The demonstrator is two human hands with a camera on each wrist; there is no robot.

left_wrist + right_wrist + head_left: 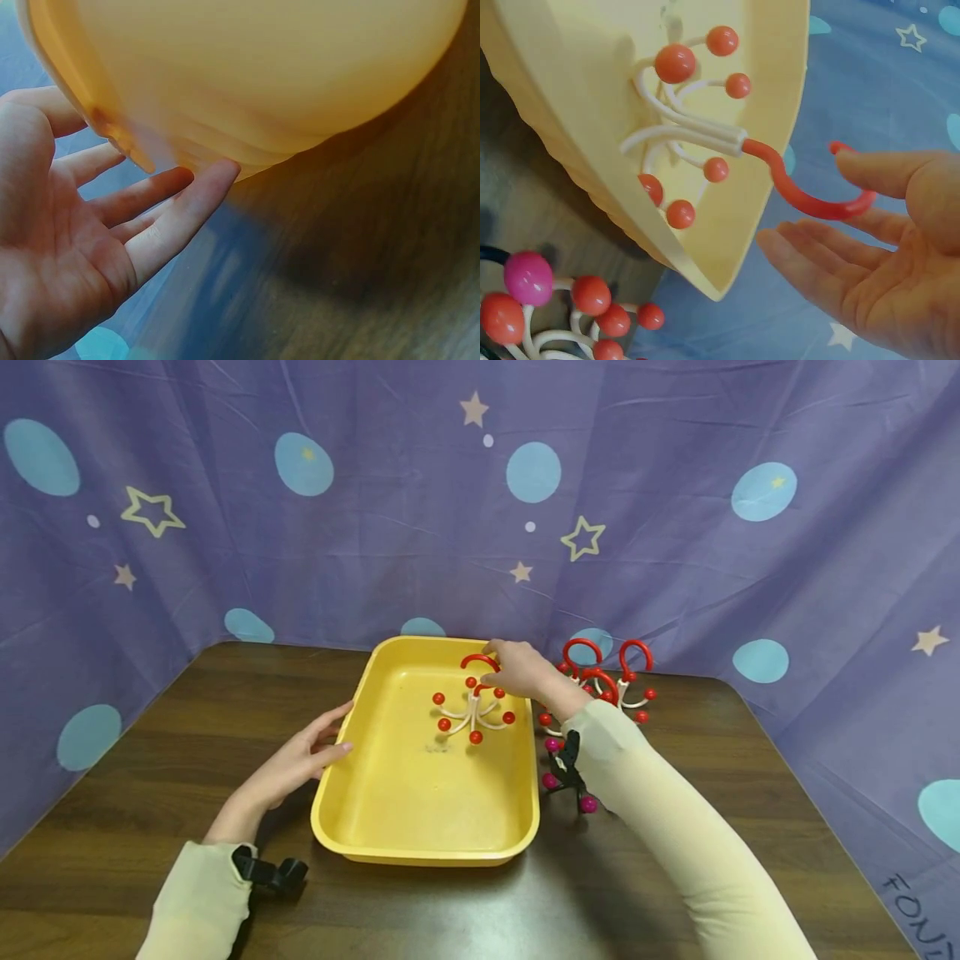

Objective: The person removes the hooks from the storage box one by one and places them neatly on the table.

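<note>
A yellow tray [420, 843] sits on the wooden table. My left hand [303, 756] touches its left wall, fingers loosely spread against the outside, as the left wrist view [97, 217] shows of the hand too. At the tray's far right corner, my right hand [521, 670] pinches the red hook [817, 208] of a multi-arm hanger [474, 714] between thumb and finger. White curved arms tipped with red balls [675, 64] spread from the hanger's stem, inside the tray outline. Its hook points toward my palm in the right wrist view.
Right of the tray stand several similar hangers with red hooks [636, 652], partly hidden by my right forearm. Nearer lies a black one with magenta balls [588, 804]. A purple curtain [420, 527] with stars and blue spots hangs behind the table [675, 843].
</note>
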